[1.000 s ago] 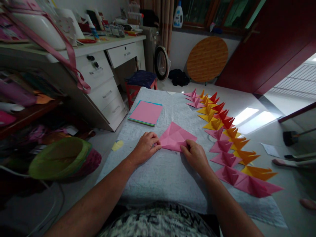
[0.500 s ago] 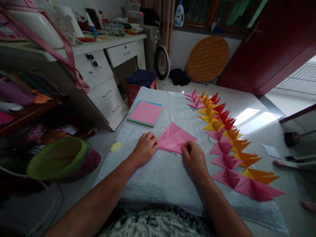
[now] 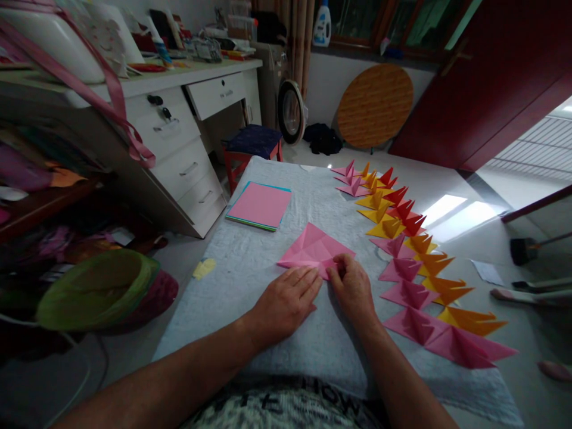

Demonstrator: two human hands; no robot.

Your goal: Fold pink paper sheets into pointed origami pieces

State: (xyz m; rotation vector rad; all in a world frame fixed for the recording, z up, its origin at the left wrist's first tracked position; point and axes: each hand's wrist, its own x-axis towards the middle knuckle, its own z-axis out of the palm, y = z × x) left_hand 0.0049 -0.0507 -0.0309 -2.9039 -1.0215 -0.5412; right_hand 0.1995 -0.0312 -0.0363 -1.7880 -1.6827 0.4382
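Note:
A creased pink sheet of origami paper (image 3: 313,244), folded to a triangle, lies on the cloth in front of me with its point facing away. My left hand (image 3: 288,301) rests flat on its near edge, fingers stretched out. At the near right edge, my right hand (image 3: 353,283) pinches the paper between thumb and fingers. Beyond and to the left sits a stack of square coloured sheets (image 3: 261,205), pink on top. Rows of folded paper cranes (image 3: 409,295) in pink, yellow, orange and red stand along the right side.
A pale blue cloth (image 3: 214,310) covers the table. Left of it on the floor is a green-lined bin (image 3: 98,289). A stool (image 3: 252,143) stands past the far left corner, beside a white desk (image 3: 187,161). A round wooden board (image 3: 375,107) leans on the back wall.
My left hand has let go of the paper's left corner and slid right to lie flat on the near edge. The right hand stays nearly in place. The view has shifted slightly.

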